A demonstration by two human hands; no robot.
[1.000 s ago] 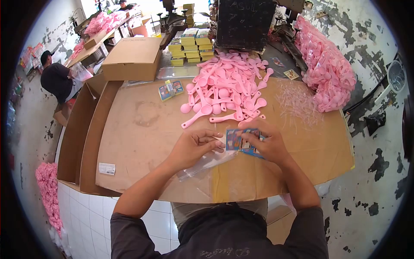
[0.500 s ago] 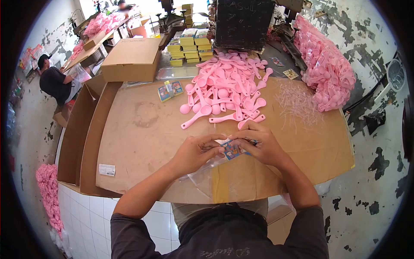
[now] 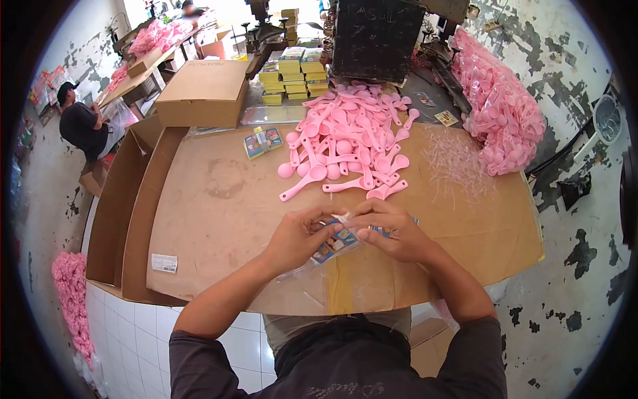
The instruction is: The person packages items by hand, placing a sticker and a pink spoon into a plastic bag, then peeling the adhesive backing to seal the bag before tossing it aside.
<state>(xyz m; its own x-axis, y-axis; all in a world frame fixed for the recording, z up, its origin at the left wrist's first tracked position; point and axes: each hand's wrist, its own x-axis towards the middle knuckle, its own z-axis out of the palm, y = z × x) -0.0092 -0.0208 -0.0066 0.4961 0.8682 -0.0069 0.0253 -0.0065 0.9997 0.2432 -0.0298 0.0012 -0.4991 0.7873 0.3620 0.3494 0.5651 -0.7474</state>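
Note:
Near the front edge of the cardboard-covered table [image 3: 219, 246], my left hand [image 3: 302, 236] pinches a clear plastic bag with a colourful blue card [image 3: 335, 245] showing in or under it. Close beside it, my right hand [image 3: 389, 233] is closed on another blue printed card [image 3: 380, 231], partly hidden by the fingers. The bag's clear film [image 3: 299, 271] trails toward the table edge below my left hand. A pile of pink spoons [image 3: 345, 133] lies just beyond both hands. A banded stack of cards [image 3: 263, 141] rests left of the pile.
A closed cardboard box [image 3: 203, 90] and stacks of yellow-edged cards [image 3: 292, 70] stand at the back. Bagged pink spoons [image 3: 505, 106] lie at the right, beside thin plastic strips [image 3: 455, 163]. An open carton [image 3: 136, 206] borders the left side. Another person [image 3: 83, 126] sits far left.
A card now shows lower left, by my left hand, where it was between both hands before. My right hand's fingers have shifted, and another card shows in them.

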